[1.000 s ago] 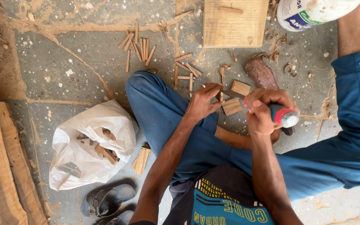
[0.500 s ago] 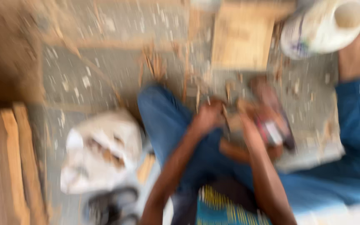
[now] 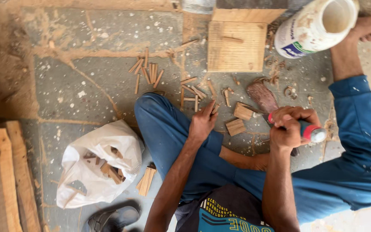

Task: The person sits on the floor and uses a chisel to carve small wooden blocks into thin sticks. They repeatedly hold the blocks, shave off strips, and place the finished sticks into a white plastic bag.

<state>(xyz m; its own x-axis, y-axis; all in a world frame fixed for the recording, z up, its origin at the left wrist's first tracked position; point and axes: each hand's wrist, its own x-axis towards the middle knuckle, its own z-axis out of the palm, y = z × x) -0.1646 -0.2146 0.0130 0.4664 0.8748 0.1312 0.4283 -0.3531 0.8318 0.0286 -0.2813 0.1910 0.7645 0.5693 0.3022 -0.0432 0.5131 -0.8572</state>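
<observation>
I sit on a speckled concrete floor in blue trousers. My right hand (image 3: 289, 126) is shut around a tool handle (image 3: 310, 131) with a red band and a pale end. My left hand (image 3: 202, 121) reaches toward small wood sticks (image 3: 193, 92) on the floor just past my knee, fingertips touching or pinching one thin piece. Two small wooden blocks (image 3: 239, 119) lie between my hands. A brown, worn mallet-like piece (image 3: 261, 96) lies just beyond the right hand.
A square wooden board (image 3: 236, 46) lies ahead, with a white plastic tub (image 3: 314, 28) on its side to the right. A white bag (image 3: 97, 165) holding wood scraps sits left of my leg. Planks (image 3: 5, 180) lie far left; a sandal (image 3: 114, 217) is near the bottom.
The view swung, blurred, and settled slightly lower. My left hand has moved left, away from the blocks toward the small sticks. My right hand keeps its grip on the tool handle.
</observation>
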